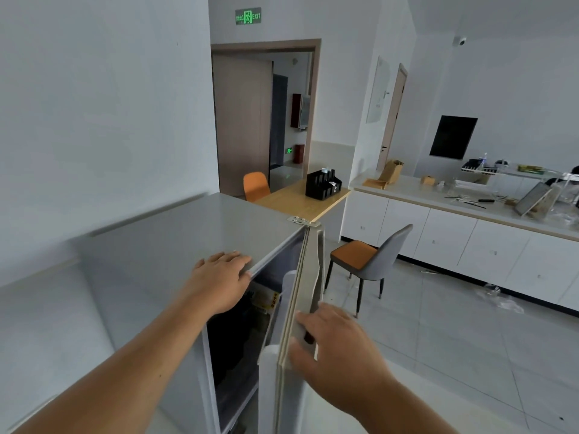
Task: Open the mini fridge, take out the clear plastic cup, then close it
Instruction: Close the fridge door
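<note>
The grey mini fridge (175,233) stands in front of me, below my head. Its door (308,277) is swung partly out on a hinge at the top right corner. My left hand (219,277) lies flat on the front edge of the fridge top, fingers spread. My right hand (332,343) grips the free edge of the door at mid height. The inside of the fridge is dark; a yellow-and-white label (264,300) shows near the top of the opening. The clear plastic cup is not visible.
A grey chair with an orange seat (369,261) stands on the tiled floor just right of the door. A wooden table (300,200) with a black organiser is behind the fridge. A white counter (470,214) with clutter runs along the right.
</note>
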### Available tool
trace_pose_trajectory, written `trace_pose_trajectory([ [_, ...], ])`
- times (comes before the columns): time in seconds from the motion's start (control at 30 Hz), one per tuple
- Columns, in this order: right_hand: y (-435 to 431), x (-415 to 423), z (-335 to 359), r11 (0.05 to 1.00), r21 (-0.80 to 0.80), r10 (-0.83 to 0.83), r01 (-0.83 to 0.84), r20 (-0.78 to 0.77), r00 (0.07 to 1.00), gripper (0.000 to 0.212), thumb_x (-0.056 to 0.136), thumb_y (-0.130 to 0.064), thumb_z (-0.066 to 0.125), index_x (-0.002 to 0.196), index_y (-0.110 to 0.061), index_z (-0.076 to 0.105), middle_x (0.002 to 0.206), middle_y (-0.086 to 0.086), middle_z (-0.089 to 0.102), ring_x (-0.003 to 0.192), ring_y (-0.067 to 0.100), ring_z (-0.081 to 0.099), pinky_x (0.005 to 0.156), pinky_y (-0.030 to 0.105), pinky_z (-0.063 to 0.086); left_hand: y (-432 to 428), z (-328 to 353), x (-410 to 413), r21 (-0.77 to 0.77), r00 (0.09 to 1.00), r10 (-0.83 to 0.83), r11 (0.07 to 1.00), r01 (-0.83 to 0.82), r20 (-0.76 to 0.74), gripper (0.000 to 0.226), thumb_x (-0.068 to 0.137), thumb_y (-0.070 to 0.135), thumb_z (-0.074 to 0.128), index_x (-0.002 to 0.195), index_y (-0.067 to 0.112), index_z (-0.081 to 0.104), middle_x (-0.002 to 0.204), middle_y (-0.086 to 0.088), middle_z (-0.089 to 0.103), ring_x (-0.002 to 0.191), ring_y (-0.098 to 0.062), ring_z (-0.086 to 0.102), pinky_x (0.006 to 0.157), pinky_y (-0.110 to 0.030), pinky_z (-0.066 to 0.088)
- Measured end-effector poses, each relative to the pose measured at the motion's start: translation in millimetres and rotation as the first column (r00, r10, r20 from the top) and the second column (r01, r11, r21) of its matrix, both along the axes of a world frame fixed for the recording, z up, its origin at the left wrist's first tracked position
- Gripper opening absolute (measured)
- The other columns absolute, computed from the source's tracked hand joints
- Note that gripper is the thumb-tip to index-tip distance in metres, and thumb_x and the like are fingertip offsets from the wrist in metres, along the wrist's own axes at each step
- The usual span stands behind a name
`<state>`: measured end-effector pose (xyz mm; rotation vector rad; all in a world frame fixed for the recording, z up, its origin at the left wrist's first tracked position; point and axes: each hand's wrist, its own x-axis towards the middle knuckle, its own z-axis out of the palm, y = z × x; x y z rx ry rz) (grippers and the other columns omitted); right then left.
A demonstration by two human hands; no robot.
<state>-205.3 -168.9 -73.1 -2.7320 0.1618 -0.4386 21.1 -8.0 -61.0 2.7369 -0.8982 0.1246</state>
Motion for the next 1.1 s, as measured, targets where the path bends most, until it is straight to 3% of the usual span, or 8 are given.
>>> trace_pose_trajectory([
  [0.13,9,21,-3,0.997,-0.009,0.082,-0.082,0.009,0.997,0.061,0.095,-0.069,0.034,0.141,-0.034,0.053,0.117,-0.020,0.057,0.108,-0.002,0.048,0.097,0.027,0.047,2,3,1,-0.100,0.998,-0.002,0.995,-0.005,-0.065,0.053,0.104,0.054,0.032,0.150,0.036,0.051,0.164,0.004,0.044,0.152,-0.019,0.036,0.124,-0.047,0.025],
  [0.3,18,40,-3,0.990,-0.054,0.134,-0.132,0.037,0.990,0.057,0.095,-0.071,0.038,0.134,-0.035,0.059,0.111,-0.016,0.060,0.107,0.003,0.052,0.092,0.029,0.048,5,6,0,-0.173,0.991,-0.004,0.985,-0.019,-0.132,0.070,0.089,0.072,0.029,0.143,0.038,0.058,0.160,0.008,0.049,0.147,-0.016,0.041,0.123,-0.046,0.028],
  [0.53,30,61,-1,0.985,-0.077,0.160,-0.157,0.038,0.986,0.052,0.094,-0.071,0.040,0.121,-0.032,0.062,0.104,-0.013,0.059,0.101,0.007,0.050,0.088,0.031,0.050,7,5,-1,-0.209,0.990,-0.012,0.978,-0.018,-0.143,0.076,0.085,0.081,0.034,0.142,0.037,0.060,0.158,0.009,0.051,0.147,-0.013,0.041,0.123,-0.048,0.029],
  [0.73,37,76,-2,0.981,-0.092,0.174,-0.170,0.047,0.984,0.049,0.094,-0.073,0.039,0.112,-0.033,0.061,0.098,-0.015,0.053,0.095,0.006,0.044,0.082,0.029,0.046,8,5,0,-0.215,0.990,-0.022,0.977,-0.009,-0.141,0.075,0.086,0.082,0.036,0.143,0.038,0.059,0.159,0.009,0.050,0.148,-0.014,0.040,0.123,-0.046,0.028],
  [0.9,47,89,-4,0.984,-0.072,0.165,-0.160,0.058,0.985,0.049,0.094,-0.073,0.038,0.107,-0.031,0.059,0.101,-0.012,0.056,0.097,0.009,0.045,0.086,0.032,0.048,7,3,3,-0.215,0.989,-0.019,0.977,-0.013,-0.145,0.073,0.085,0.082,0.036,0.142,0.042,0.059,0.160,0.011,0.050,0.148,-0.015,0.040,0.122,-0.047,0.029],
  [1.1,59,101,-11,0.991,-0.049,0.132,-0.128,0.100,0.986,0.047,0.094,-0.068,0.042,0.111,-0.026,0.056,0.116,-0.006,0.059,0.108,0.015,0.048,0.092,0.034,0.047,8,2,11,-0.251,0.987,-0.013,0.968,-0.028,-0.160,0.049,0.094,0.060,0.057,0.138,0.041,0.063,0.158,0.010,0.051,0.145,-0.017,0.043,0.118,-0.042,0.031],
])
